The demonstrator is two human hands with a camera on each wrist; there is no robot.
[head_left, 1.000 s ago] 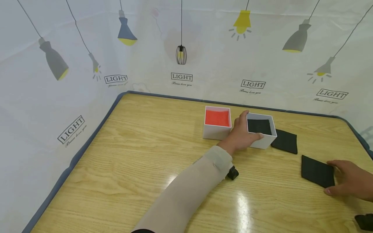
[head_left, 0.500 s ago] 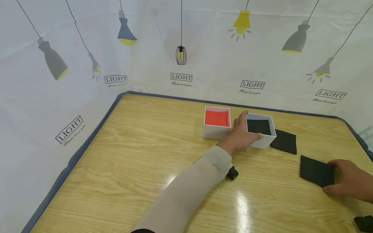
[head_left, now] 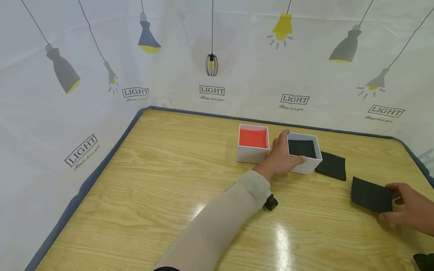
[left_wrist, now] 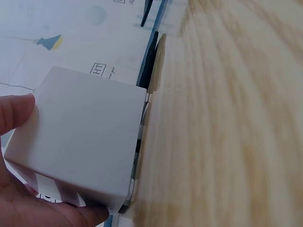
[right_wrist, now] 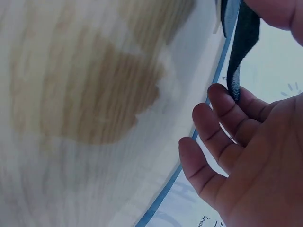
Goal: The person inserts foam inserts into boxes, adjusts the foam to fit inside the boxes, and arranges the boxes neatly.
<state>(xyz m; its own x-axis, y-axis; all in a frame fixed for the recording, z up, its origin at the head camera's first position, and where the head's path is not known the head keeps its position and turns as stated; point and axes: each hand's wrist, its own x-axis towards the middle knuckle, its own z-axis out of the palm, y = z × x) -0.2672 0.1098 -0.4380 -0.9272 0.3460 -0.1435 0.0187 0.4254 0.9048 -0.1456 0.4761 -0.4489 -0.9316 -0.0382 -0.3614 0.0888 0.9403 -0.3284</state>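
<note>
My left hand [head_left: 278,157] grips a white open-topped box [head_left: 300,166], fingers along its left side and thumb across the front. Dark square sheets [head_left: 301,148] fill much of this box; how many cannot be told. In the left wrist view the same box [left_wrist: 85,132] shows one plain wall. At the right, my right hand [head_left: 411,207] holds a thin black square sheet [head_left: 371,195] by its right side, between thumb and fingers. The right wrist view shows that sheet [right_wrist: 244,45] edge-on and bent. Another black square sheet [head_left: 332,165] lies flat, right of the box.
To the left of my left hand stands a second white box [head_left: 252,154] with a red piece [head_left: 253,138] inside. Both boxes are near the back edge of the wooden table [head_left: 162,180]. A lamp-patterned white cloth [head_left: 244,67] surrounds it.
My right hand has lifted the black square sheet slightly off the table and tilted it. The left hand and the box stay where they were.
</note>
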